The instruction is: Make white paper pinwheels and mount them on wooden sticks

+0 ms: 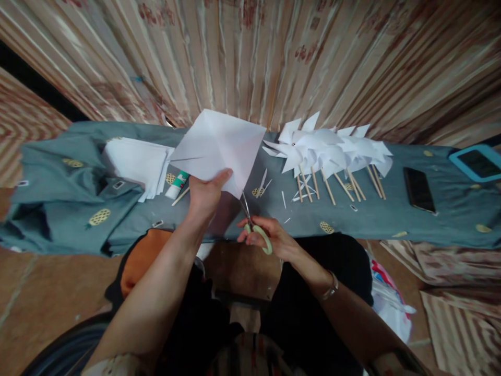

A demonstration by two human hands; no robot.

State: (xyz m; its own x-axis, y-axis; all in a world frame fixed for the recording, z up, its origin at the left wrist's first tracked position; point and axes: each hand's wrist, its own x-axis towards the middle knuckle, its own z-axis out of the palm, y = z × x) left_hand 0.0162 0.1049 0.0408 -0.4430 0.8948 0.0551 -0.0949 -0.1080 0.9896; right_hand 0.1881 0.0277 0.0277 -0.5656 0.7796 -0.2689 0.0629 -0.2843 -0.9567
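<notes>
My left hand [207,193] pinches a white square of paper [219,146] near its lower edge, thumb on top. Creases run across the sheet, and a slit shows at its left side. In my right hand [274,235] is a pair of scissors [260,235] with pale green handles. Their blades point up at the paper's near corner and reach its edge; whether they are cutting into it I cannot tell. Below the sheet's left side lie a green and white glue stick [178,185] and a thin wooden stick [180,197], partly hidden by my hand.
A stack of white paper [135,162] sits at left on the grey-green cloth [250,209]. Several white paper pinwheels [324,149] on wooden sticks lie to the right, with paper scraps [263,183] nearby. Farther right are a dark phone [418,189] and a blue-framed tablet [478,163]. A curtain hangs behind.
</notes>
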